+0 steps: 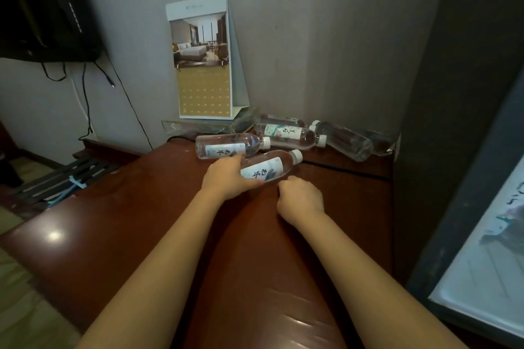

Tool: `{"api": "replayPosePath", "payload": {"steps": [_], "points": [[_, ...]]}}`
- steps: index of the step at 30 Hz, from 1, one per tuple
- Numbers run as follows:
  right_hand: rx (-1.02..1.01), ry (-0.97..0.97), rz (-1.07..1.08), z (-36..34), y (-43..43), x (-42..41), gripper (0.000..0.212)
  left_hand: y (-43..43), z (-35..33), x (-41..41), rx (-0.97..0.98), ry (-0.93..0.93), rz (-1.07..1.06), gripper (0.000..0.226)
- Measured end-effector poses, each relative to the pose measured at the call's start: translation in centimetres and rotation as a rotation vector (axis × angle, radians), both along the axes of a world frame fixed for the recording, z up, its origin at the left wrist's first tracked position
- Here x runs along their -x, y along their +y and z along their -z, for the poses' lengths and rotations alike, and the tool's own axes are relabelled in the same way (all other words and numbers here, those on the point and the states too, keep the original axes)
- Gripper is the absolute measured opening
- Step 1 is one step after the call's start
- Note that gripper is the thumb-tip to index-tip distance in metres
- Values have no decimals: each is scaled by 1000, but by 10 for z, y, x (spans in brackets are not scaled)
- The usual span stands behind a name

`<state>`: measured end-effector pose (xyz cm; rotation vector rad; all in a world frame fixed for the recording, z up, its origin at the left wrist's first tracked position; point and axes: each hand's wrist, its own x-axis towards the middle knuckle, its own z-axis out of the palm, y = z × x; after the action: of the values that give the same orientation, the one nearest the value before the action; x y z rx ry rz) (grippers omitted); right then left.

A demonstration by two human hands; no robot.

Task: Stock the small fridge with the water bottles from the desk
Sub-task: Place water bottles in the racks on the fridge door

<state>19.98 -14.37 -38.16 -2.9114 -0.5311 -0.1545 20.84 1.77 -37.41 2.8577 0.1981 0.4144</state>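
The glossy brown desk (141, 221) carries several water bottles (226, 147) lying on their sides near its far right corner, a clear tray (198, 126) at the far edge beside them, and a black cable (346, 170).

Both arms reach forward, left hand (229, 178) gripping a bottle (269, 168), right hand (302, 198) curled, empty.

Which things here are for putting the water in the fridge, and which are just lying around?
For the job: the water bottle the left hand grips, the other water bottles lying on the desk, the small fridge at the right.
Just lying about: the calendar, the clear tray under it, the TV, the dangling cables.
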Motion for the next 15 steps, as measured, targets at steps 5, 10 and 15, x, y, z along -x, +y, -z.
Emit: {"api": "replayPosePath", "payload": {"steps": [5, 10, 15], "points": [[14, 164, -120, 0, -11, 12, 51, 3, -1, 48, 160, 22, 20, 70], [-418, 260, -260, -14, -12, 55, 50, -13, 6, 113, 646, -51, 60, 61], [-960, 612, -285, -36, -24, 114, 67, -46, 16, 167, 1043, -4, 246, 79]]}}
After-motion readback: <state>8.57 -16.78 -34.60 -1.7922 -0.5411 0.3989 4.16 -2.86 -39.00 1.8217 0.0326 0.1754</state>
